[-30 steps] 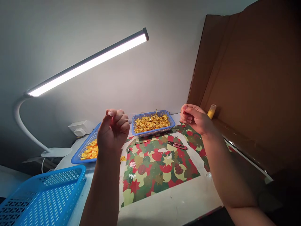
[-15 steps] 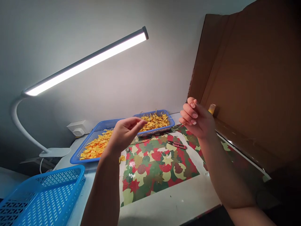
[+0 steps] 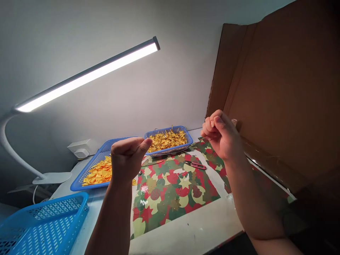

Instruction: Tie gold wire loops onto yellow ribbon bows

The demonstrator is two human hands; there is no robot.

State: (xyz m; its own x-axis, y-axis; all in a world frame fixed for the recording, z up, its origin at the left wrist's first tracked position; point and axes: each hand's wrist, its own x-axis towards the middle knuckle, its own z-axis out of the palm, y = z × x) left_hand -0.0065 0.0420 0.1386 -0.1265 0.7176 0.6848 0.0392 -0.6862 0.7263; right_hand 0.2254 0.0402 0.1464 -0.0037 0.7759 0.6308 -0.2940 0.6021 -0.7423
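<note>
Both my hands are raised above the table with a thin thread (image 3: 172, 141) stretched between them. My left hand (image 3: 127, 157) is closed, thumb pressed on curled fingers, pinching one end of the thread. My right hand (image 3: 220, 136) is closed in a pinch on the other end, at about the same height. Below and behind them a small blue basket (image 3: 170, 150) holds gold folded pieces. A larger blue tray (image 3: 91, 166) with orange-yellow pieces sits to its left.
A red, green and cream patterned sheet (image 3: 175, 187) covers the table, with red-handled snips (image 3: 195, 165) on it. An empty blue basket (image 3: 45, 223) is at lower left. A white bar lamp (image 3: 87, 76) hangs over the left side. Brown cardboard (image 3: 278, 95) walls the right.
My left hand went from a raised fist to loose fingers, then closed again in a pinch. My right hand opened its fingers briefly and has curled shut. The view has shifted slightly.
</note>
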